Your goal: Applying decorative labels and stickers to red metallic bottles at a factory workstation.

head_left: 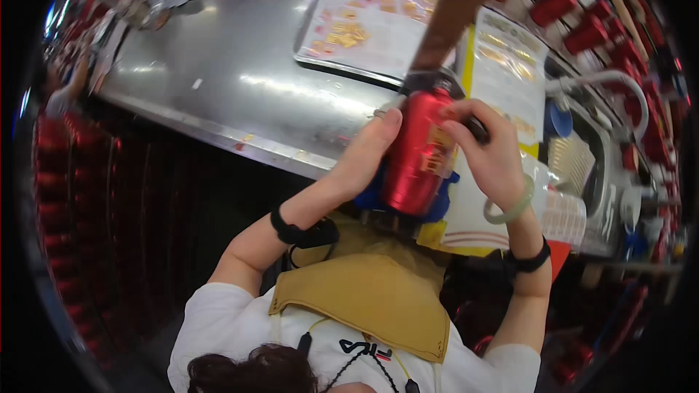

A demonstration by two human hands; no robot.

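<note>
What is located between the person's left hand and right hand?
In the head view, a shiny red canister sits between the left hand and the right hand; both hands grip it, with nothing else between.

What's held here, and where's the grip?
Red canister: left hand on its left side, right hand around its upper right, near the black top.

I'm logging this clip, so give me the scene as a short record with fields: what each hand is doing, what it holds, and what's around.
Left hand: left hand pressed against the side of the red metal canister, ring on one finger
Right hand: right hand closed over the canister's upper side, pale green bangle on the wrist
Canister pose: tilted, top away from the person
Surface: steel worktable
Nearby: laminated instruction sheets; red canisters in rows
Wrists: black bands on both
</note>
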